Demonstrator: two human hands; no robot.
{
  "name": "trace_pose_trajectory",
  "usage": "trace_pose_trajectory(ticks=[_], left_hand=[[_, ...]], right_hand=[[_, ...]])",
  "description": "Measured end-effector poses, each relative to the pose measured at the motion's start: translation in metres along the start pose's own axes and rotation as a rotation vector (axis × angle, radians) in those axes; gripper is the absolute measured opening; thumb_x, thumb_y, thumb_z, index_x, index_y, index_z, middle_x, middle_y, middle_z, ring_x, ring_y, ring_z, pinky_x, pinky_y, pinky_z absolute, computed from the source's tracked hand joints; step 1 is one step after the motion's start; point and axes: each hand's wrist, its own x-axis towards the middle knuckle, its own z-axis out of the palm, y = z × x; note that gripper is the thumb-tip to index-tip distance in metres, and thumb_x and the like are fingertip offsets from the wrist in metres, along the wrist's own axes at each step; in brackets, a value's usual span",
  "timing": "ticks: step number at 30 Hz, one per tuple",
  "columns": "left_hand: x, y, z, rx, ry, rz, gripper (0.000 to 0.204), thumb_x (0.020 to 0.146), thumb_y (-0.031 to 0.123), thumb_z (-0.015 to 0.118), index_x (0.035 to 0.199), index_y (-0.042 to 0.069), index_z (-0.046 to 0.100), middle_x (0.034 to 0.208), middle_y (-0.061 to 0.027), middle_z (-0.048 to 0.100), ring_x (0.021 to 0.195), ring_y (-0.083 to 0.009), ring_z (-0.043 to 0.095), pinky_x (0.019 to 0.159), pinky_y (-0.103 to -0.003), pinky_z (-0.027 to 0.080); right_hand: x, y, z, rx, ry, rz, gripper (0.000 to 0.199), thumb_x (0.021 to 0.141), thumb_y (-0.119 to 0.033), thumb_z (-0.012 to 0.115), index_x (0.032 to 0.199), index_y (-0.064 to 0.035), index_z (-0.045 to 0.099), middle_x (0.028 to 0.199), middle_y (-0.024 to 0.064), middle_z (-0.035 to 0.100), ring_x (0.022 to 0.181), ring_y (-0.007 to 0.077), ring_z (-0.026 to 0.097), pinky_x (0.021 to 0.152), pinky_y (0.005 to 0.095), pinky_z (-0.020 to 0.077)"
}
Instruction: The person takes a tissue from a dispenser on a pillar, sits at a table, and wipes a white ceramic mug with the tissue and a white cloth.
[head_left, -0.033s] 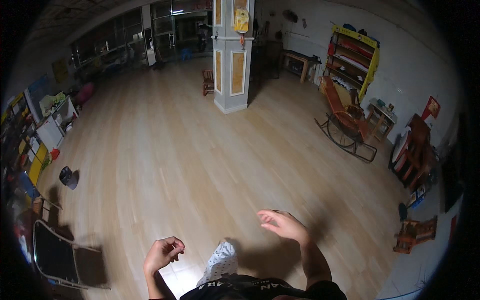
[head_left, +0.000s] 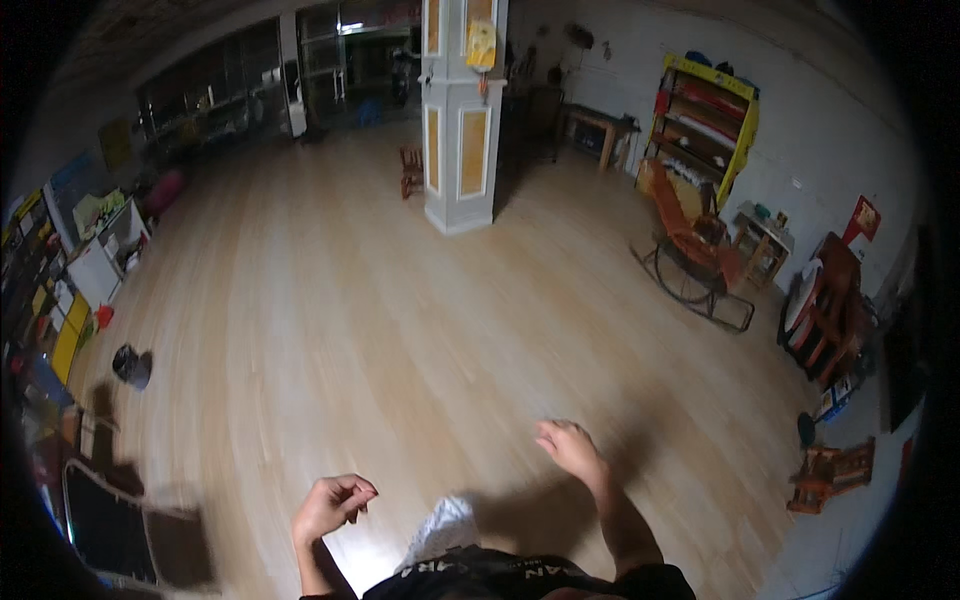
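Observation:
My left hand [head_left: 333,505] is held out low in front of me, its fingers curled in toward the thumb, with nothing seen in it. To the right, my right hand [head_left: 573,447] hangs a little farther forward, fingers bent and drawn together, slightly blurred; no object shows in it either. Both hands are in the air over the wood-look floor [head_left: 340,330] and touch nothing. Between them, below, is my leg in white patterned trousers [head_left: 445,527].
A square pillar [head_left: 459,150] stands ahead with a small wooden chair [head_left: 412,172] beside it. On the right are a rocking chair [head_left: 690,240], a yellow-edged shelf [head_left: 705,120] and a wooden stool [head_left: 830,475]. On the left are a dark bin [head_left: 130,366] and a black-backed chair [head_left: 108,520].
My right hand has shifted slightly right and its fingers have drawn together. My left hand has barely moved, its fingers a little closer to the thumb. The view has shifted slightly.

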Motion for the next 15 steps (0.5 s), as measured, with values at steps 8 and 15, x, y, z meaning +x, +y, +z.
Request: trace_pose_trajectory(ticks=[8,15], left_hand=[[0.285,0.104,-0.049,-0.085,-0.453,0.284,0.020,0.085,0.015,0.054,0.075,-0.001,0.060,0.064,0.0022,0.052,0.055,-0.0044,0.041,0.050,-0.020,0.035],[0.510,0.121,-0.029,-0.232,-0.706,0.275,0.015,0.087,0.013,0.052,0.085,0.000,0.057,0.069,0.0031,0.051,0.061,-0.0027,0.041,0.054,-0.018,0.035]], right_hand=[[-0.064,0.376,0.138,-0.044,0.000,1.220,0.026,0.081,-0.029,0.053,0.079,-0.0027,0.053,0.063,0.0046,0.051,0.057,0.0128,0.049,0.052,0.0303,0.0415],[0.004,0.425,0.133,0.016,-0.197,1.564,0.024,0.083,-0.026,0.051,0.079,-0.0022,0.051,0.065,0.0046,0.051,0.059,0.0147,0.049,0.054,0.0316,0.0417]])
